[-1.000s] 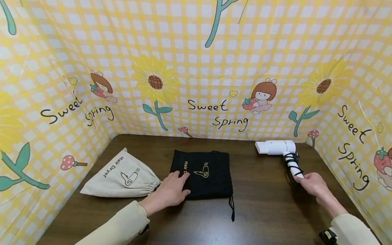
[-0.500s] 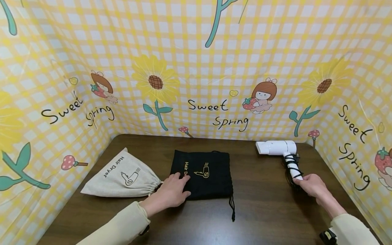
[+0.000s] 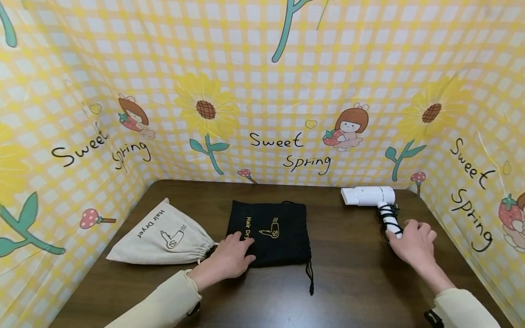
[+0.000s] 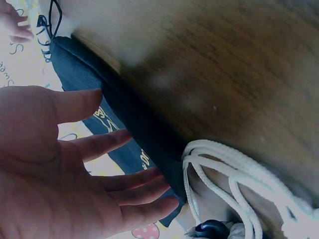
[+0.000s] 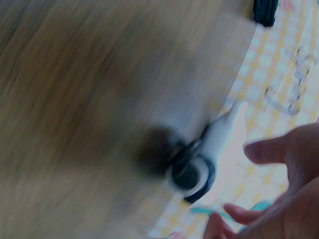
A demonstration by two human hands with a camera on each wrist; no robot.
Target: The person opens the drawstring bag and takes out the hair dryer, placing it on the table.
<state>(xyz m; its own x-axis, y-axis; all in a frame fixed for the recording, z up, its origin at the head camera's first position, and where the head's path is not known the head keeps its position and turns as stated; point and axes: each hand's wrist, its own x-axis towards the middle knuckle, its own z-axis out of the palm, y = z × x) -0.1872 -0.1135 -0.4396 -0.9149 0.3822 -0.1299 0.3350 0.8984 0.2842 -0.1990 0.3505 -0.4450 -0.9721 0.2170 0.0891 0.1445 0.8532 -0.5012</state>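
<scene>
A black drawstring bag [image 3: 283, 250] printed with a yellow hair dryer lies flat mid-table. My left hand [image 3: 230, 257] rests on its left edge with fingers extended; the left wrist view shows the fingertips against the black cloth [image 4: 134, 119]. At the right lies a white hair dryer [image 3: 371, 196], its nozzle pointing left and its black cord [image 3: 387, 218] wound round the handle. My right hand [image 3: 414, 243] is by the handle's lower end, fingers spread. In the blurred right wrist view, thumb and fingers stand apart from the hair dryer [image 5: 219, 139].
Left of the black bag lies a beige drawstring bag [image 3: 157, 243] marked "Hair Dryer", its white cord [image 4: 234, 164] near my left hand. A yellow checked cloth [image 3: 270, 100] walls the brown table [image 3: 340, 282] at the back and both sides.
My right hand has let go of the hair dryer's handle and spread its fingers. The hair dryer stays in place on the table. My left hand and both bags look unmoved.
</scene>
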